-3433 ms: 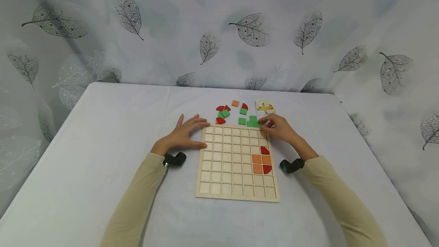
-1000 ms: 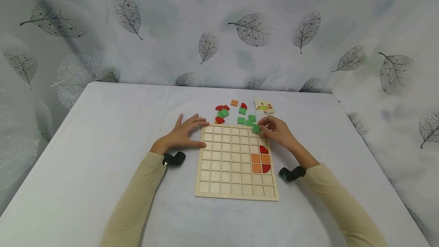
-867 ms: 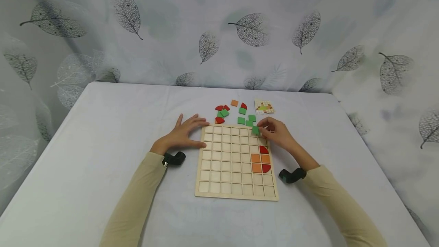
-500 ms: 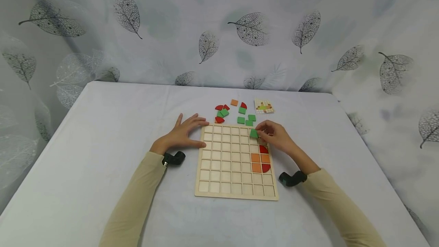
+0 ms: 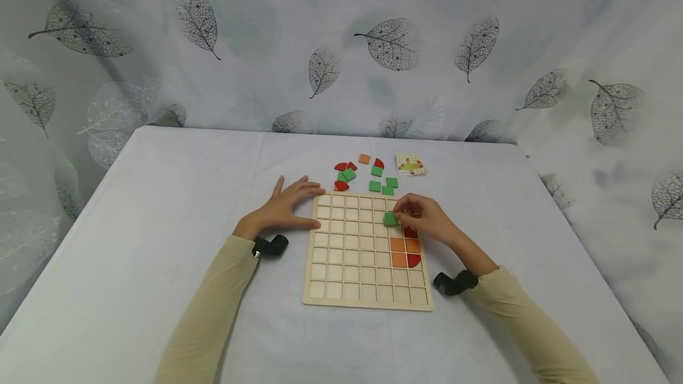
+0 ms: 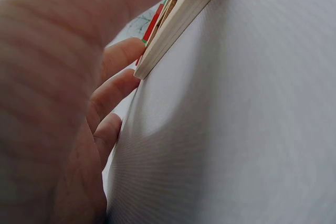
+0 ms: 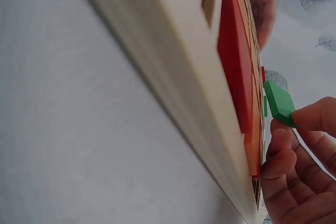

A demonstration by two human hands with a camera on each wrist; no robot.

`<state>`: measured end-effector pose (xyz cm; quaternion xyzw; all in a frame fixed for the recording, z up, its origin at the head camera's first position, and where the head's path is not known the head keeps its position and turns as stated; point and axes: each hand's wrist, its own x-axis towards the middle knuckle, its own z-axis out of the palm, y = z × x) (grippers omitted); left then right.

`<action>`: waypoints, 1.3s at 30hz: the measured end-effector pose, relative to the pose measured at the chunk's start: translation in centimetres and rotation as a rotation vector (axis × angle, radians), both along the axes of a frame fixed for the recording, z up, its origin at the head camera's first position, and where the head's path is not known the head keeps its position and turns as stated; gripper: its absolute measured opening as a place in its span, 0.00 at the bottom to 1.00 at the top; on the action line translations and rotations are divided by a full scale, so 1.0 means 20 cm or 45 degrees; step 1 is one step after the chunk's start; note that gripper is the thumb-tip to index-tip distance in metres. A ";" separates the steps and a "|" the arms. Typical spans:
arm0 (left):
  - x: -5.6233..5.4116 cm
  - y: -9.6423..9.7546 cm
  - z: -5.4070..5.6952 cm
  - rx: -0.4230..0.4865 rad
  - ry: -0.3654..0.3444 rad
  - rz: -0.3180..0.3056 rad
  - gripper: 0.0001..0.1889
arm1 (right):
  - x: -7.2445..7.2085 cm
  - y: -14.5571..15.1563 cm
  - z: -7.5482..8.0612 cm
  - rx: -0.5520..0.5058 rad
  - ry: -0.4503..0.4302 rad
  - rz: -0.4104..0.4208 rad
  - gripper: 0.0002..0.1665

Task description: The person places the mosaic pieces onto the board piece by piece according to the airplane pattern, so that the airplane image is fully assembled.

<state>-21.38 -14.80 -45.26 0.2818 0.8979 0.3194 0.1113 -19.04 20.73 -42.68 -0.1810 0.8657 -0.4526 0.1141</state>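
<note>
My right hand (image 5: pixel 424 218) pinches a green square tile (image 5: pixel 391 218) between thumb and fingertips, over the right part of a wooden grid board (image 5: pixel 352 245). In the right wrist view the green tile (image 7: pixel 280 103) is tilted, apart from the board's surface. At the board's left edge lies my left hand (image 5: pixel 288 205), its fingers spread and the thumb and fingertips touching the frame. Set in the grid's right columns are several orange squares (image 5: pixel 398 245) and two red quarter-round tiles (image 5: pixel 414 261); the right hand partly covers the upper red one.
Beyond the board lie loose green tiles (image 5: pixel 375 186), red pieces (image 5: pixel 341 185) and an orange square (image 5: pixel 364 159). A small pattern card (image 5: pixel 410 165) lies at the back right. White cloth covers the table (image 5: pixel 213 194), and a leaf-print curtain hangs behind.
The right hand has taken the green tile from the loose group behind the board and carried it toward me and slightly left over the grid. The left hand stays at the board's edge.
</note>
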 end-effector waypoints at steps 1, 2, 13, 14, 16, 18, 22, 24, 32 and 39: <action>0.00 0.00 0.00 0.002 -0.001 -0.001 0.40 | 0.00 0.00 0.00 -0.002 0.005 0.012 0.09; 0.00 0.00 -0.01 0.002 -0.001 -0.002 0.40 | 0.00 0.01 -0.01 -0.007 0.011 0.026 0.08; -0.01 0.00 -0.01 -0.011 0.011 -0.001 0.40 | 0.07 -0.05 0.12 0.022 -0.019 0.159 0.05; -0.01 0.00 -0.01 -0.013 0.009 0.000 0.40 | 0.06 -0.04 0.10 0.023 -0.018 0.174 0.05; -0.01 0.00 -0.01 -0.014 0.004 0.001 0.40 | 0.05 -0.03 0.06 0.026 -0.014 0.207 0.05; -0.01 0.00 -0.01 -0.019 0.002 0.002 0.40 | 0.03 -0.03 0.02 0.033 -0.023 0.239 0.05; -0.01 0.00 -0.01 -0.015 0.006 0.001 0.40 | 0.03 -0.03 0.01 0.023 -0.068 0.304 0.05; -0.01 0.00 -0.01 -0.011 0.009 -0.001 0.40 | 0.03 -0.03 0.01 0.018 -0.077 0.325 0.06; -0.01 0.00 -0.01 -0.023 0.010 -0.001 0.40 | 0.04 -0.04 0.00 0.045 -0.026 0.413 0.04; -0.01 0.00 -0.01 -0.018 0.011 -0.002 0.40 | 0.05 -0.05 0.02 0.067 0.033 0.472 0.03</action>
